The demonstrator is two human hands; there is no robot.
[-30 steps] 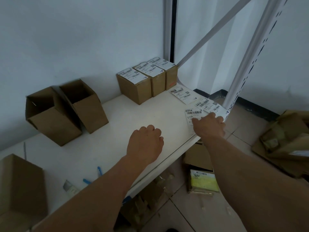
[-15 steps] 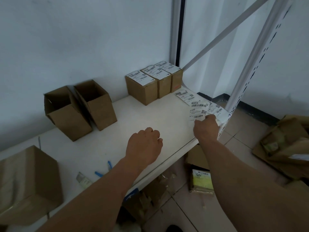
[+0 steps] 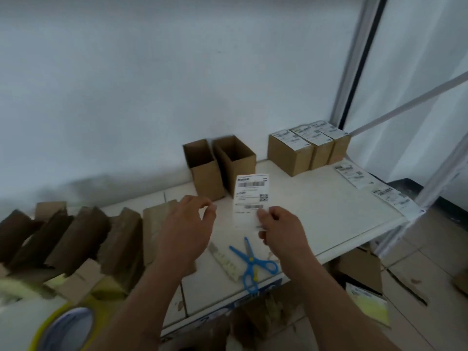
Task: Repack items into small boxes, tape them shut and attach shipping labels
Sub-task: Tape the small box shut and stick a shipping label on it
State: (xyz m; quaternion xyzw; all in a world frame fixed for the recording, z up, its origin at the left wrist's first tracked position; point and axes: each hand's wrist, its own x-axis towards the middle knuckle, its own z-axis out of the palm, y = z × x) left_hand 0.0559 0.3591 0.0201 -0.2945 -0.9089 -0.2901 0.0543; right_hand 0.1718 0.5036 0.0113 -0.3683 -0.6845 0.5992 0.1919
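- White table [image 3: 329, 214] ran under both hands, edge nearest the wearer, wall behind it.
- Row of flattened or leaning brown cartons [image 3: 76, 239] lay left of the left hand's fingers, blurred; count unclear.
- Three sealed boxes [image 3: 304, 153] stood in a row touching each other, well beyond and to the right of the right fingertips, each with a label on top.
- Two open boxes [image 3: 222, 168] stood upright side by side just beyond the fingers of both hands, mouths up, contents not visible.
- Tape roll [image 3: 63, 328], yellowish, sat at the lower left, well back from the left fingers, blurred.
- Left hand [image 3: 184, 231] hovered over the table, fingers loosely curled, thumb and forefinger close together near the label's left side; whether they held anything, could not tell.
- Right hand [image 3: 281, 231] pinched the lower right part of the shipping label [image 3: 250, 198] between thumb and fingers, sheet upright, printed face toward the camera, in front of the open boxes.
- Loose labels [image 3: 354, 174] lay flat on the table far right of the right fingers.
- Blue scissors [image 3: 250, 262] lay on the table just below the right fingers, between the two wrists.
- A small pale strip [image 3: 225, 262] lay beside the scissors, on their left.
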